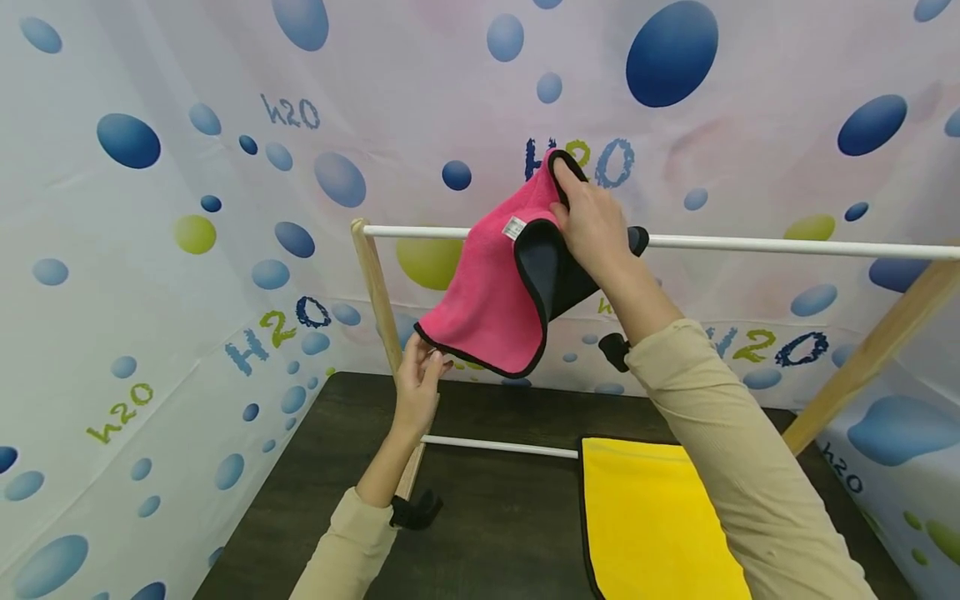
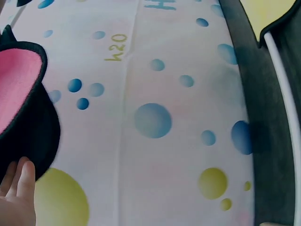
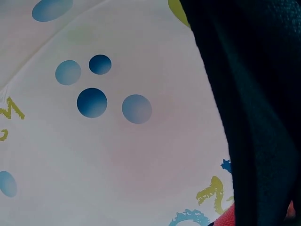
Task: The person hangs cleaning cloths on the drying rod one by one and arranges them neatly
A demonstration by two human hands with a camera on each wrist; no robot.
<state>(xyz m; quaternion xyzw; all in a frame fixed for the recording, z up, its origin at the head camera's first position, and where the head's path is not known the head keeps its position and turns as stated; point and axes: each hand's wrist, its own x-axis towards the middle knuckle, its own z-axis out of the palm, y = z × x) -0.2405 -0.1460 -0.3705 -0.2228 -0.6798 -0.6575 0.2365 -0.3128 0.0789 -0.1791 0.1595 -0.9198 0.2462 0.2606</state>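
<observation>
A pink towel (image 1: pixel 491 292) with black edging, a white tag and a dark grey reverse side hangs in front of the upper white rail (image 1: pixel 750 243) of a drying rack. My right hand (image 1: pixel 596 229) grips it by its upper edge, thumb up along the black border. Down at the lower left corner, my left hand (image 1: pixel 420 387) holds the edge, with its thumb just under the border. In the left wrist view, the left fingers (image 2: pixel 26 181) lie against the dark side. The towel's dark side (image 3: pixel 268 117) fills the right of the right wrist view, hiding nearly all of that hand.
A yellow towel (image 1: pixel 652 508) with black edging hangs over the lower white rail (image 1: pixel 502 447), partly behind my right sleeve. Wooden posts (image 1: pixel 870 358) hold the rails at both sides. The rack stands on a dark table (image 1: pixel 300 500) before a bubble-patterned curtain (image 1: pixel 187 292).
</observation>
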